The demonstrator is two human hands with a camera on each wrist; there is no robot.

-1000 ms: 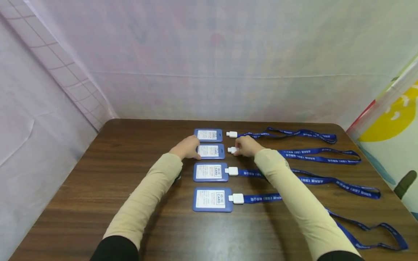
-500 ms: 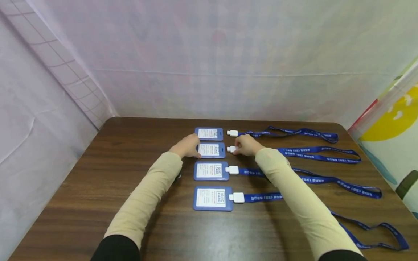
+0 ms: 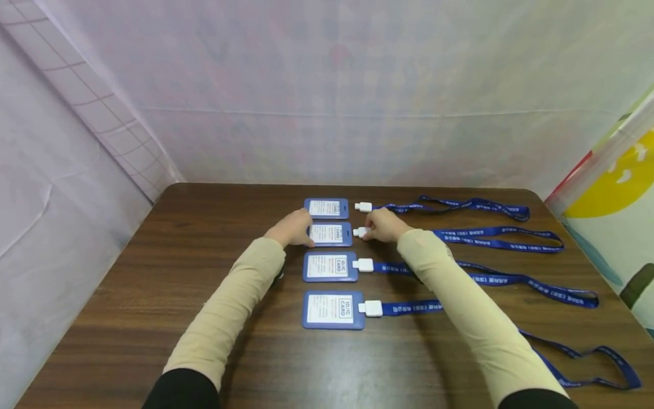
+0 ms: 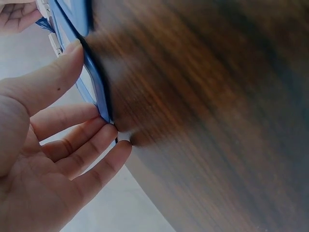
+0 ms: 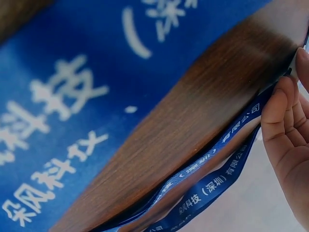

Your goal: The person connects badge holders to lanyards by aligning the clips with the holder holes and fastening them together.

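Four-sided blue ID card holders lie in a column on the table. At the second holder from the back, my left hand grips its left end, thumb on the near edge and fingers on the far edge. In the left wrist view the thumb and fingertips meet the holder's blue rim. My right hand pinches the white clip of a blue lanyard, just right of that holder with a small gap between. The right wrist view has printed lanyard straps running toward the right hand.
The rearmost holder lies apart from its white clip. Nearer me, two holders have clips at their right ends. Their lanyards stretch right, partly under my right forearm. A white curtain hangs behind the brown table.
My right hand has shifted very slightly left with the lanyard clip, toward the holder. The left hand keeps its grip on the holder in the same place.
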